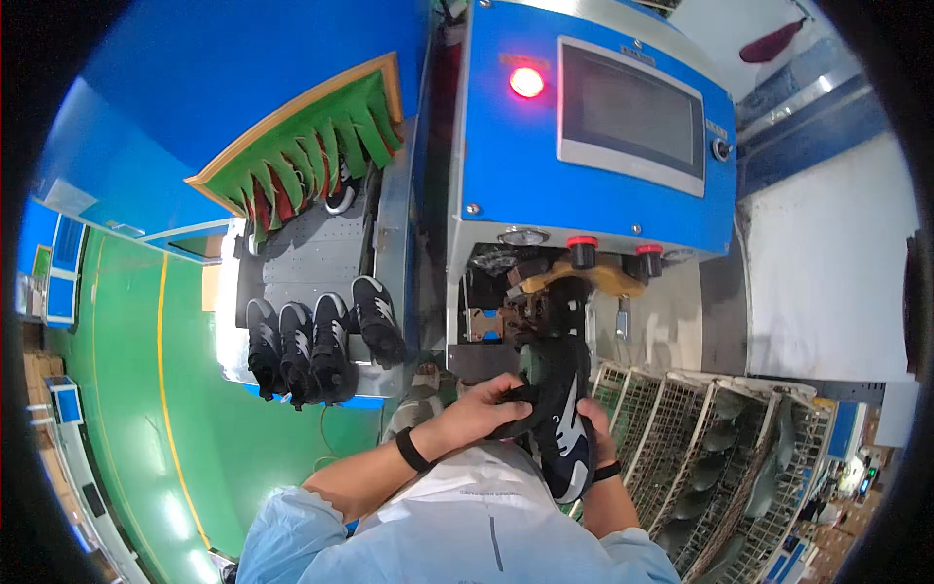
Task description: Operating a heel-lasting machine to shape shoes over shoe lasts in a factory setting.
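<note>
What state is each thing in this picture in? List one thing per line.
Red lamp: lit.
Screen: dark.
Held shoe: gripped by both hands, toe toward the person.
Left hand: closed on the shoe.
Right hand: mostly hidden behind the shoe.
Four shoes: lying on the conveyor.
Green flaps: hanging, one shoe beneath.

Green floor [146, 389], blue wall [224, 68], wire racks [720, 438]
</note>
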The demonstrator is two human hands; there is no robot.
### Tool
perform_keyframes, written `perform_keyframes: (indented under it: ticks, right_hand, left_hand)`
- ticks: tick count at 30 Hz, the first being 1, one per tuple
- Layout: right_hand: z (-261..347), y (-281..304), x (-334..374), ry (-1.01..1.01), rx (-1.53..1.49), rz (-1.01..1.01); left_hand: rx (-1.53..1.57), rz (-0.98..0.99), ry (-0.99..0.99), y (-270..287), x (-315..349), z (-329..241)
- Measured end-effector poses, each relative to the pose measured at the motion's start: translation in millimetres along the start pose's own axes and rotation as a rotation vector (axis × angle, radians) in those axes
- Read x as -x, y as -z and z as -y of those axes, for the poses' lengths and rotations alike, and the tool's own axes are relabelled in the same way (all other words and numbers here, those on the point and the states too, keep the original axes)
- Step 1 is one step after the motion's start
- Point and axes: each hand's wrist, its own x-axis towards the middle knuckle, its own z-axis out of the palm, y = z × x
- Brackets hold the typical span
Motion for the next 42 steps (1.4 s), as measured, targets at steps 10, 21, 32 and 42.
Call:
perform_keyframes:
  ticks: [10,21,32,42]
  right_hand:
    - [1,-1,19,0.331,0.211,-0.258]
    - [61,-67,-20,0.631,1.141,-0.335]
    - [43,-119,-89,0.268,2.022,-0.609]
    - [26,-110,-110,0.516,1.992,-0.773]
  left_hand:
    - [-0.597,0.029,0.205,-13,39,-19]
    - [-0.683,-0.194,0.032,1,-20,8]
    - [0.022,-0.197,0.213,70,-96,76]
    - [-0.209,-0.539,0.109,104,-49,59]
